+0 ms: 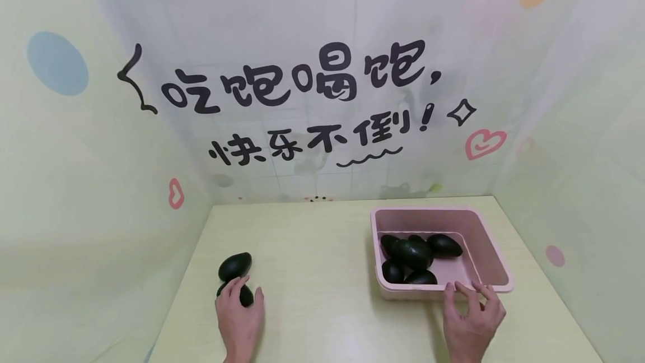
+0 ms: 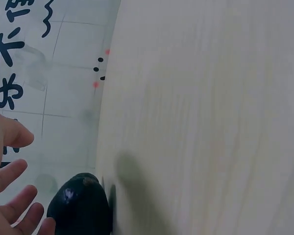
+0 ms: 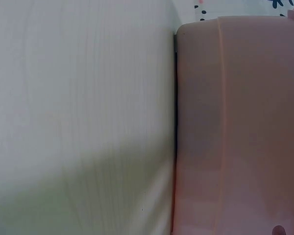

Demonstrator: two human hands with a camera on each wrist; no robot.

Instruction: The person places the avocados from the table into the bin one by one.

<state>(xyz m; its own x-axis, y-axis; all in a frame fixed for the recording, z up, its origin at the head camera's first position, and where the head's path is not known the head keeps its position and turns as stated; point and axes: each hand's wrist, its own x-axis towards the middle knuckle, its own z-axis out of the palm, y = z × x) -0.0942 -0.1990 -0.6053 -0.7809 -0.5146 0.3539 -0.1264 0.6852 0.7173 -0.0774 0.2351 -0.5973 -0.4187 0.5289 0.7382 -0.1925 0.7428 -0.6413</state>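
On the left side of the table, my left hand (image 1: 239,312) reaches over a dark green avocado (image 1: 246,296), which it partly hides. Its fingers are spread and loosely bent beside an avocado (image 2: 81,208) in the left wrist view. Just beyond lies another avocado (image 1: 235,266). My right hand (image 1: 472,318) is at the front rim of a pink plastic bin (image 1: 403,293), its bent fingertips and thumb gripping the edge. Several avocados (image 1: 413,254) lie in the bin, mostly heaped toward its left side. In the right wrist view, the bin's outer wall (image 3: 259,122) shows a fingertip low down.
A pale wood-grain table (image 1: 312,273) lies between the hands. Printed sheets with black lettering (image 1: 302,105) and coloured shapes stand behind it and along both sides. The bin sits at the right rear, close to the back sheet.
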